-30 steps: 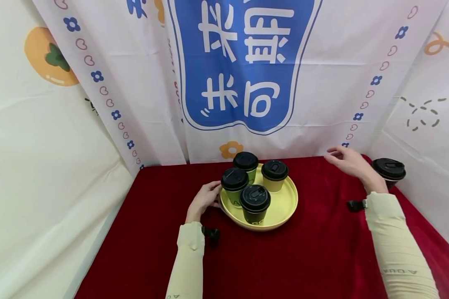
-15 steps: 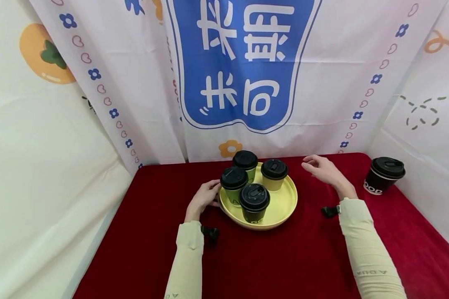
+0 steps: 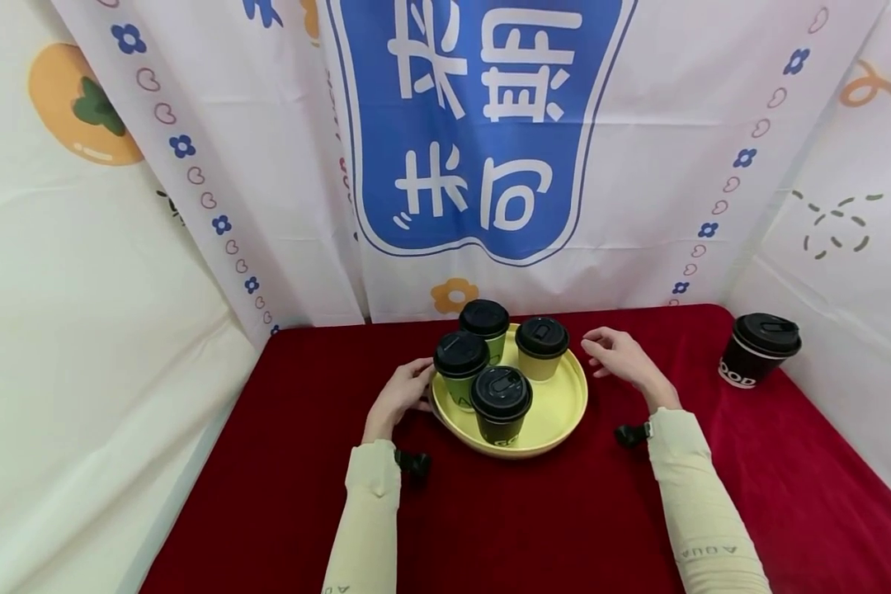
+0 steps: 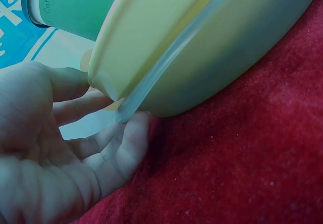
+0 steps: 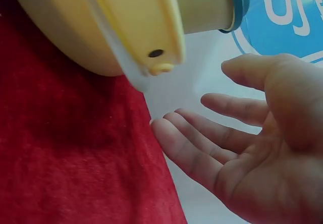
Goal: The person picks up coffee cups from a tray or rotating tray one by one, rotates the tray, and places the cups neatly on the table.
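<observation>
The tray (image 3: 557,404), round and yellow, sits on the red cloth (image 3: 490,528) and serves as the reference for all positions below. Four lidded cups stand upright in it. A green cup (image 3: 461,384) occupies the tray's left side; a second green cup (image 3: 494,348) stands at its back left. A tan cup (image 3: 539,363) stands at its back right, and a dark cup (image 3: 499,431) at its front, left of the tray's middle. All four lids are black.

The left hand (image 3: 397,398) is at the tray's left edge. It grips that edge: thumb against the rim, fingertips curled beneath the lip.

The right hand (image 3: 624,359) is just beside the tray's right edge, not touching it. Its thumb and fingers are apart, slightly bent, and hold nothing.

A black cup (image 3: 757,351) with a black lid stands well apart from the tray, to its right; part of its white lettering reads "OOD". Behind the tray hangs a white curtain (image 3: 282,198) bearing a blue panel (image 3: 464,223) with white characters.
</observation>
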`<action>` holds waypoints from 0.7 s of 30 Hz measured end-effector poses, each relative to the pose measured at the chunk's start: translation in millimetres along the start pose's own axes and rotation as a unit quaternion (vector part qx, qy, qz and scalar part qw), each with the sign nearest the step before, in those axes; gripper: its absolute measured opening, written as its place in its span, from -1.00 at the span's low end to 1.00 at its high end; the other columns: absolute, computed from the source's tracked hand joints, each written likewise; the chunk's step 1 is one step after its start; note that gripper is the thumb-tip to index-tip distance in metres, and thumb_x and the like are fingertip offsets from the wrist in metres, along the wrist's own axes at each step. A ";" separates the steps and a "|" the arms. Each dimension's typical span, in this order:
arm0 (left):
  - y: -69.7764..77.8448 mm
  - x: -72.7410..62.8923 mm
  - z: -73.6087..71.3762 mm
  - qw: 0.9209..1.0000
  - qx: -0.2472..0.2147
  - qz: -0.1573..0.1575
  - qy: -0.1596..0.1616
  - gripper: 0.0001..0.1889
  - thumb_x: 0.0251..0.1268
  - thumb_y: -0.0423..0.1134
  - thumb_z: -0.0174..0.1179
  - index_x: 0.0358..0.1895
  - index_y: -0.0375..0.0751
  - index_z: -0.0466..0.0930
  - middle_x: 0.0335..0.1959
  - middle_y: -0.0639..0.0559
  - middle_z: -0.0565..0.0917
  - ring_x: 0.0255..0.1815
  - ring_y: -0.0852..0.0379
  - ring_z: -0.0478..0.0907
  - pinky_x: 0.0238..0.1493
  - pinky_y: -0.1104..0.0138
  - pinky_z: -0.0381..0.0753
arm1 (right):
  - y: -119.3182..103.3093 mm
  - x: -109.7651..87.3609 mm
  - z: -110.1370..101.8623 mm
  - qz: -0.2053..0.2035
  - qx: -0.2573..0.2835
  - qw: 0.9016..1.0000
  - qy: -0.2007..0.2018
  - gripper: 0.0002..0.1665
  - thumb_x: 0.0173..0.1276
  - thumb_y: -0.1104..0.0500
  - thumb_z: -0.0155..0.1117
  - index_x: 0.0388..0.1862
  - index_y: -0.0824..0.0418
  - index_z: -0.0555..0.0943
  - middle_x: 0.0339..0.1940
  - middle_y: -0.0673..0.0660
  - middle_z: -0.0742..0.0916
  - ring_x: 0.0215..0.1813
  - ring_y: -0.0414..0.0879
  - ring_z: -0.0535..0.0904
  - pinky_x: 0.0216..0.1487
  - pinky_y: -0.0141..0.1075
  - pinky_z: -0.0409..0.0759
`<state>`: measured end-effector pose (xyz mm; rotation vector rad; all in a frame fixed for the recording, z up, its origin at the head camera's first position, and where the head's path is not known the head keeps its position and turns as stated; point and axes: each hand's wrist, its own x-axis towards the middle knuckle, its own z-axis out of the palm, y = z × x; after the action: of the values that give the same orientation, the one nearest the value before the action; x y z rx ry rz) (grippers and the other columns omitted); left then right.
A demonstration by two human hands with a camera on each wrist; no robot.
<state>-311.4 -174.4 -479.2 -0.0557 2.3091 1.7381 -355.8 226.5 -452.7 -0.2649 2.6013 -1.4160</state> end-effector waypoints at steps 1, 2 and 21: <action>-0.3 0.1 0.0 1.000 -0.001 0.001 0.000 -0.55 0.55 0.00 -0.04 0.40 0.03 0.39 0.12 -0.17 0.60 -0.22 0.03 0.66 -0.29 0.21 0.71 | 1.1 -0.6 1.4 0.000 0.003 1.000 0.001 -0.44 0.53 0.03 0.09 0.32 0.40 0.39 0.08 0.47 0.58 -0.03 0.24 0.62 -0.14 -0.09 0.73; -0.8 0.0 0.0 1.000 0.000 0.005 -0.002 -0.55 0.55 0.00 -0.04 0.41 0.02 0.39 0.12 -0.18 0.60 -0.22 0.03 0.66 -0.29 0.21 0.71 | 2.2 -1.1 2.9 0.000 0.005 1.000 0.003 -0.44 0.53 0.03 0.09 0.31 0.39 0.40 0.08 0.46 0.59 -0.04 0.22 0.62 -0.15 -0.10 0.73; -4.2 0.2 3.7 1.000 0.008 0.007 0.008 -0.55 0.54 0.00 -0.03 0.40 0.03 0.41 0.14 -0.14 0.59 -0.24 0.04 0.66 -0.33 0.22 0.70 | 6.0 0.1 18.3 -0.002 -0.025 0.999 -0.029 -0.47 0.52 -0.01 0.09 0.25 0.34 0.49 -0.04 0.35 0.66 -0.26 -0.07 0.67 -0.30 -0.18 0.73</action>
<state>-310.1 -172.0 -484.1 -0.0510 2.3398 1.7310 -352.1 214.8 -467.6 -0.3137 2.5930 -1.3269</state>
